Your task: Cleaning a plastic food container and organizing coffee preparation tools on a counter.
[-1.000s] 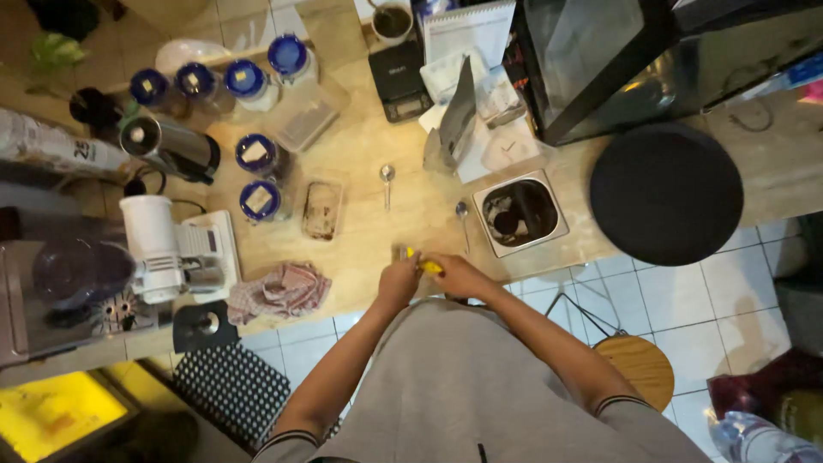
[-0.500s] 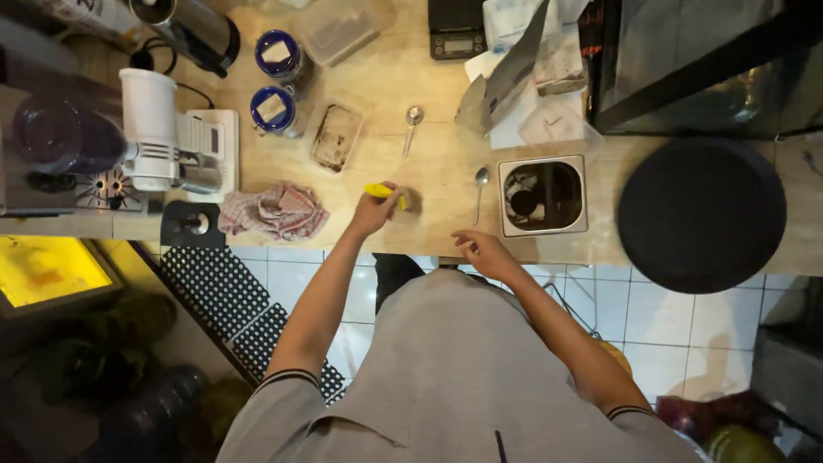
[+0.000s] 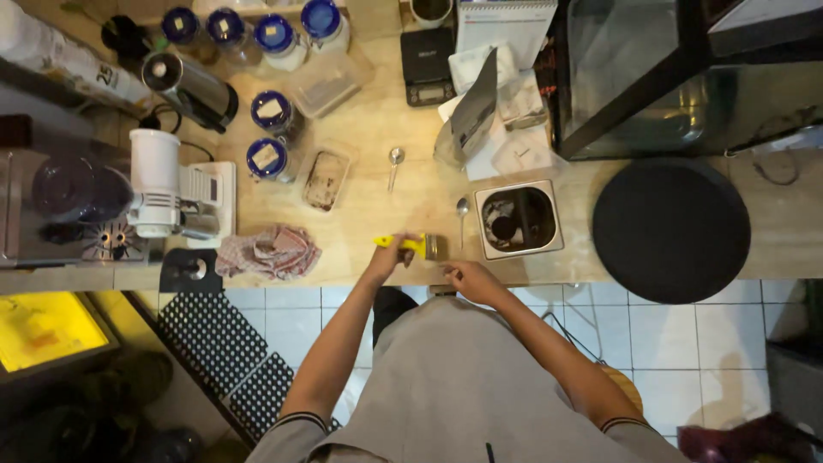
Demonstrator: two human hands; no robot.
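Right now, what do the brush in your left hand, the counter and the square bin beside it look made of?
Brush: glossy yellow handle, probably plastic; bristle end too small to judge. Counter: pale wood with a matt finish, grain faintly visible. Square bin: shiny grey rim reflecting light, likely stainless steel.

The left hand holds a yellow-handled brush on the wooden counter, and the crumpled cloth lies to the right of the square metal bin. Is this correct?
Not quite. In the head view the crumpled cloth lies left of the square metal bin, beyond the yellow-handled brush that the left hand holds on the wooden counter.
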